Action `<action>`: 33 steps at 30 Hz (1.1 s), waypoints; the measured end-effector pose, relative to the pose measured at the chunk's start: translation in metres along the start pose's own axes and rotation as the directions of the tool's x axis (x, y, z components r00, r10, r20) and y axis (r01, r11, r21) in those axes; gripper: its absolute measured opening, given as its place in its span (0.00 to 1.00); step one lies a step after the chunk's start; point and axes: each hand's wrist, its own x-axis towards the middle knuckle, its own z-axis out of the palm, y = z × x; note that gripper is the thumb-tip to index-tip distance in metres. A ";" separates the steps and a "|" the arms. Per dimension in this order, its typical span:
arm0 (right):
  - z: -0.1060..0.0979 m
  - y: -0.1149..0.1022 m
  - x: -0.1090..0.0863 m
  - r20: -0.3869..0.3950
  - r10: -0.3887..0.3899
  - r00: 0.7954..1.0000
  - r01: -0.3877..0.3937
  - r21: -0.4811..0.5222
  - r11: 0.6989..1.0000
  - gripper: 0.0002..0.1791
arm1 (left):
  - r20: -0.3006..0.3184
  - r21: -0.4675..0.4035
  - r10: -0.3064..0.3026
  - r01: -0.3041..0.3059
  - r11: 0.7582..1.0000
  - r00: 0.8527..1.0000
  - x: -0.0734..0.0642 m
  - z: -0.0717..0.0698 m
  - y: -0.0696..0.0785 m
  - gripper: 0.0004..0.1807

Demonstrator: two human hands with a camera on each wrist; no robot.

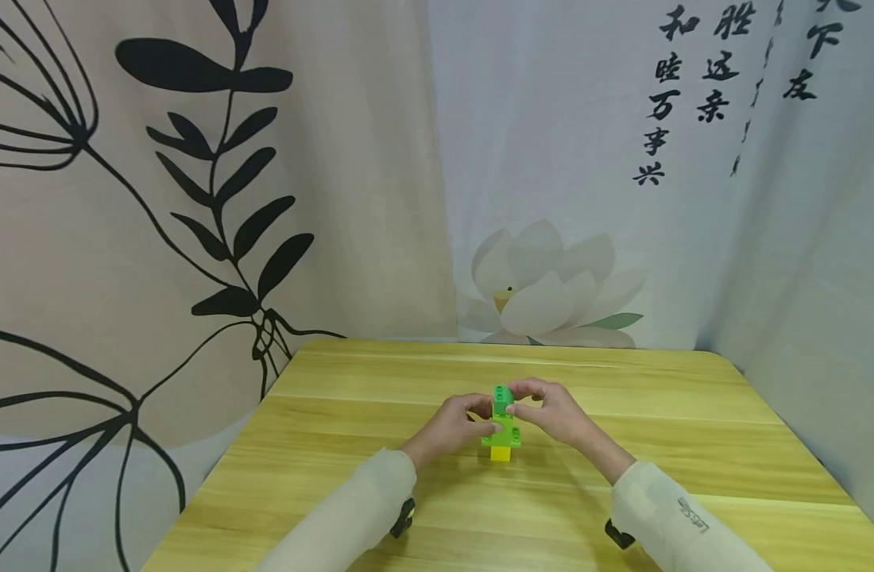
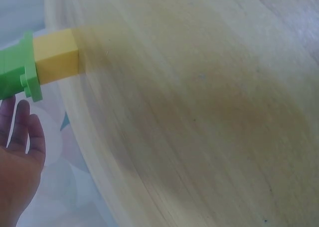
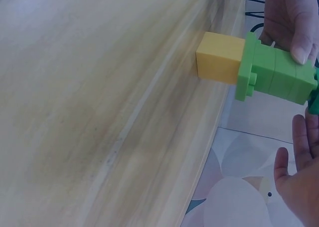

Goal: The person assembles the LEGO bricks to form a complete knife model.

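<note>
A small upright tower of toy building blocks stands on the table between both hands. Its base is a yellow block (image 1: 500, 454), topped by a wider light green plate (image 3: 244, 70) with studs sticking out at the sides. Light green bricks (image 3: 284, 76) are stacked on that plate, and a darker green brick (image 1: 502, 395) tops the tower. My left hand (image 1: 462, 425) pinches the light green bricks from the left, thumb on the near face. From the right, my right hand (image 1: 554, 409) holds the darker green brick between thumb and fingers.
The wooden table (image 1: 322, 477) reaches back to a pale curtain (image 1: 365, 199) printed with black plants, a lotus and writing. Each sleeve has a dark device (image 1: 404, 518) under the wrist.
</note>
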 end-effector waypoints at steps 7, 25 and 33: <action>0.002 0.003 0.000 0.018 -0.010 1.000 0.010 0.001 1.000 0.19 | -0.004 0.005 -0.012 0.012 1.000 1.000 0.000 0.001 -0.002 0.14; -0.002 0.005 0.001 0.045 -0.031 0.999 0.033 -0.062 0.998 0.15 | -0.010 0.027 -0.015 0.016 1.000 1.000 0.002 0.002 -0.002 0.14; 0.001 0.005 0.002 0.037 0.010 0.999 -0.010 0.014 1.000 0.16 | -0.001 0.024 -0.022 0.022 0.999 1.000 0.004 0.000 -0.003 0.13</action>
